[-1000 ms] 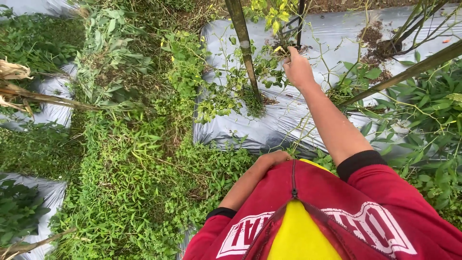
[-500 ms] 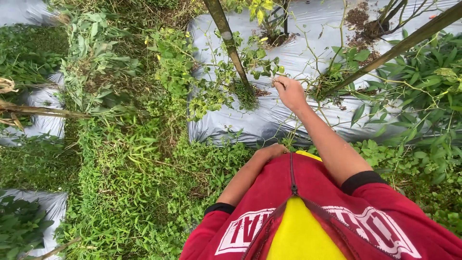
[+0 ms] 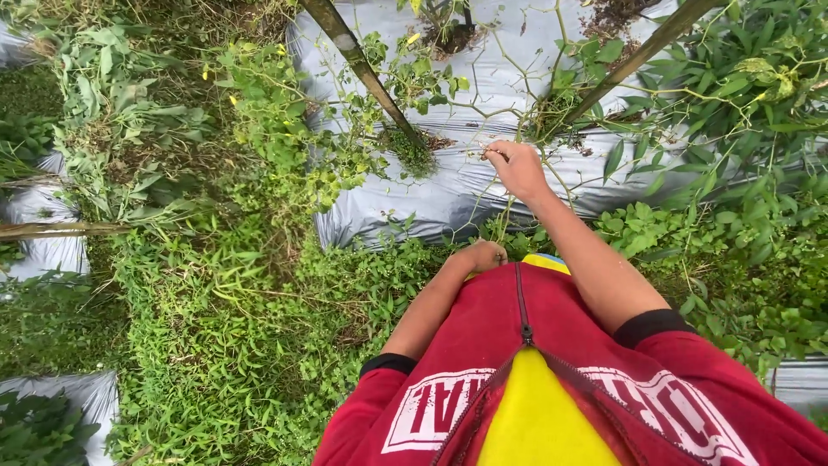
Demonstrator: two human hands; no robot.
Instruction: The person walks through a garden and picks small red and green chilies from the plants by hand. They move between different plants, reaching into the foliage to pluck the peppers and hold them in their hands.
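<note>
Thin green vine stem [image 3: 498, 207], pinched between the fingers [image 3: 493, 155] of the right hand [image 3: 517, 168], over the near edge of the grey plastic sheet [image 3: 517, 73] on the raised bed. Stem running from the fist down toward the weeds [image 3: 259, 285] below, pulled fairly straight, likely so as to come loose from the tangle. Right arm stretched out from the red jacket [image 3: 690, 380], sleeve pushed up, maybe to keep it off the wet leaves. Left hand [image 3: 483, 256] tucked close to the body at the top of the jacket, fingers curled in; hard to tell if anything is held there. Two slanted bamboo poles [image 3: 366, 73] stuck in the bed just past the right hand, leaning toward each other, probably to hold up climbing plants. Holes in the plastic near the poles, with dark soil [image 3: 617, 13] and small plants inside. Leafy bushes [image 3: 733, 95] to the right. More grey plastic [image 3: 43, 250] at the far left, half hidden by cut greens [image 3: 129, 129].
</note>
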